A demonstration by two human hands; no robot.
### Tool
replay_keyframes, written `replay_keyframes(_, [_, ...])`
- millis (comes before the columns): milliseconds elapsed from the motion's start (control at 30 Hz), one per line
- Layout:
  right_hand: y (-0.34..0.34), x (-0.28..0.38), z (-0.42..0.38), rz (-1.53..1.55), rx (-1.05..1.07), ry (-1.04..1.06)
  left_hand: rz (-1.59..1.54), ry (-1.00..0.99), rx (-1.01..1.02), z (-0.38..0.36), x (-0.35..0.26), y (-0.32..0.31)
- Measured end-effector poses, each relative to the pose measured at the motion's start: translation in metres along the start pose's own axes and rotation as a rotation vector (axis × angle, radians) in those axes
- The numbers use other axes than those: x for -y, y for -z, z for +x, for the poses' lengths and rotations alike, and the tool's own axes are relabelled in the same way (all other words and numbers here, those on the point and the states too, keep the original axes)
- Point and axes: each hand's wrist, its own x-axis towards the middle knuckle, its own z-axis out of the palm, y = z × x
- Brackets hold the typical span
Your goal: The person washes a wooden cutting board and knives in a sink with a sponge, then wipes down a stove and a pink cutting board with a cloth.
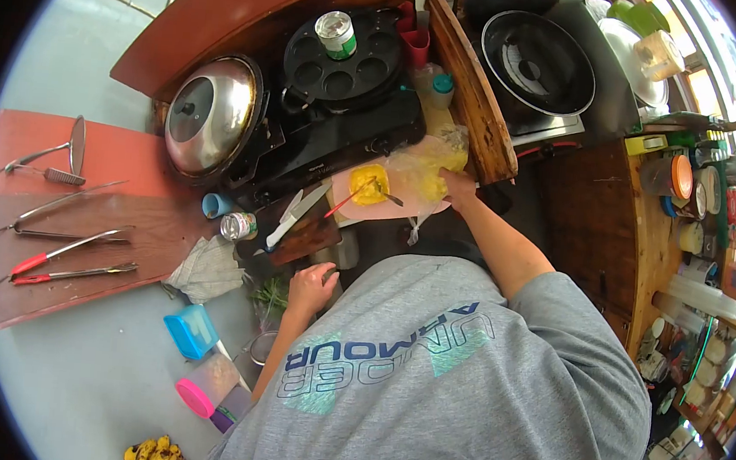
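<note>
My right hand (456, 188) is closed on the edge of a clear plastic bag (429, 167) with something yellow in it. The bag lies on a pale pink board or sheet (395, 211). Beside it sits a small yellow tub (368, 183), with a thin red-handled tool (344, 202) and a spoon-like utensil (394, 200) resting in it. My left hand (312, 286) hangs low by the counter edge, fingers loosely bent and holding nothing visible. Just beyond that hand, a white-bladed knife (298, 216) lies on a dark wooden block (308, 239).
A black stove (340, 141) carries a round moulded pan (338, 76) with a can (336, 35) on it. A domed lid (212, 118) stands left; a black wok (538, 63) is behind a wooden divider (475, 83). Tongs (68, 250) lie on the left bench.
</note>
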Motion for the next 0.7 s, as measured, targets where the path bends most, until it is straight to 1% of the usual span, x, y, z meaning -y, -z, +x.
replay_keyframes(33, [0.006,-0.006,0.01,0.026,0.034,0.028,0.002,0.007,0.042,0.001,0.006,-0.002])
replay_keyframes(67, [0.01,-0.002,0.007,0.024,0.031,0.038,-0.003,0.001,0.037,0.003,0.011,-0.004])
replay_keyframes(133, [0.018,0.004,0.001,0.145,0.08,-0.043,0.024,-0.05,0.128,0.006,0.023,-0.007])
replay_keyframes(167, [0.024,-0.002,0.01,0.146,0.075,-0.036,0.021,-0.058,0.125,0.008,0.024,-0.006])
replay_keyframes(233, [0.034,-0.023,0.038,0.555,0.393,-0.101,0.01,-0.094,0.158,0.011,0.022,-0.003])
replay_keyframes(267, [0.036,-0.016,0.029,0.553,0.392,-0.093,0.006,-0.1,0.153,0.013,0.021,-0.003])
replay_keyframes(333, [0.036,0.003,-0.007,0.736,0.569,-0.087,0.021,-0.106,0.169,0.016,0.02,-0.002])
replay_keyframes(367, [0.033,0.009,-0.015,0.73,0.576,-0.078,0.018,-0.109,0.158,0.016,0.02,-0.002])
replay_keyframes(433, [0.026,0.023,-0.028,0.847,0.681,0.005,0.017,-0.106,0.194,0.016,0.021,-0.002])
replay_keyframes(467, [0.023,0.038,-0.046,0.903,0.735,-0.023,0.014,-0.106,0.18,0.015,0.021,-0.001])
replay_keyframes(533, [0.015,0.057,-0.055,0.855,0.755,0.009,0.035,-0.107,0.202,0.012,0.019,0.003])
replay_keyframes(633, [-0.004,0.081,-0.048,0.789,0.797,0.058,0.023,-0.082,0.2,0.007,0.024,0.003])
replay_keyframes(700, [-0.023,0.11,-0.054,0.734,0.941,0.048,0.019,-0.067,0.175,0.003,0.027,0.002])
